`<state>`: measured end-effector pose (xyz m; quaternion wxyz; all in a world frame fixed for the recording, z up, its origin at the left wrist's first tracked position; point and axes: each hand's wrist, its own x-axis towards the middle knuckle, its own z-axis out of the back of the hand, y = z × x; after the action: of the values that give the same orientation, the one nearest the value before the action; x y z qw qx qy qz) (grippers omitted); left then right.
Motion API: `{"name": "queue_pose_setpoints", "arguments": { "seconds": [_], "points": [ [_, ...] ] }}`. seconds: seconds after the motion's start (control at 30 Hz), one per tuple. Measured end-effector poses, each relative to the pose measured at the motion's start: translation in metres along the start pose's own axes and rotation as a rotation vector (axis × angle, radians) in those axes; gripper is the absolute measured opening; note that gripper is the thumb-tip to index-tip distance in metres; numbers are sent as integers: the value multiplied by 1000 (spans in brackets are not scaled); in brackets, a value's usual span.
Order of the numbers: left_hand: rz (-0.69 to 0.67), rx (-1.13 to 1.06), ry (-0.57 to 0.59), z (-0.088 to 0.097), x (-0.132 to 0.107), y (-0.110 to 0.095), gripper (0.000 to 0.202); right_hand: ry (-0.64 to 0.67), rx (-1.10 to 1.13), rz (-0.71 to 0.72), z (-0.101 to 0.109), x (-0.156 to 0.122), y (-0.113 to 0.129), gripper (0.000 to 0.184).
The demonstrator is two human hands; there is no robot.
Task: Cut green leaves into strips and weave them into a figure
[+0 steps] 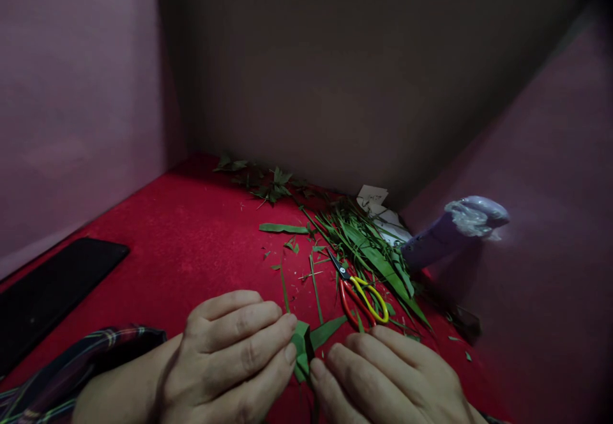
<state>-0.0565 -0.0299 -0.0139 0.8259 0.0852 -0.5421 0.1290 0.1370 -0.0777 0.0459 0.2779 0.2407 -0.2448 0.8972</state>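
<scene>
Okay, two hands toward the red table's (pixel 201 239) near edge: left hand (pixel 239 354) pinching one folded green leaf strip (pixel 301 346), right hand (pixel 393 373) curled at its other side, can't tell if gripping. One pair of scissors (pixel 343 272) lies just beyond, one heap of leaf blades (pixel 368 248) toward the right edge, one black slab (pixel 60 293) along the left edge.

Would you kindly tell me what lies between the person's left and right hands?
In the head view, a folded green leaf shows between the left hand and the right hand, touching the left.
</scene>
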Motion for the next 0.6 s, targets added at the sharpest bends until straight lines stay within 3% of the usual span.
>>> {"name": "queue_pose_setpoints", "arguments": {
  "seconds": [0.1,0.23,0.4,0.6],
  "points": [
    [15,11,-41,-3,0,-2,35,22,22,-42,0,0,2,23],
    [10,9,-10,-2,1,-3,33,24,50,-25,-2,0,1,21],
    [25,-12,16,-1,0,-3,32,-57,-13,25,-8,-4,0,17],
    [8,-9,49,0,0,-1,30,52,-169,90,0,-6,1,22]
  ]
}}
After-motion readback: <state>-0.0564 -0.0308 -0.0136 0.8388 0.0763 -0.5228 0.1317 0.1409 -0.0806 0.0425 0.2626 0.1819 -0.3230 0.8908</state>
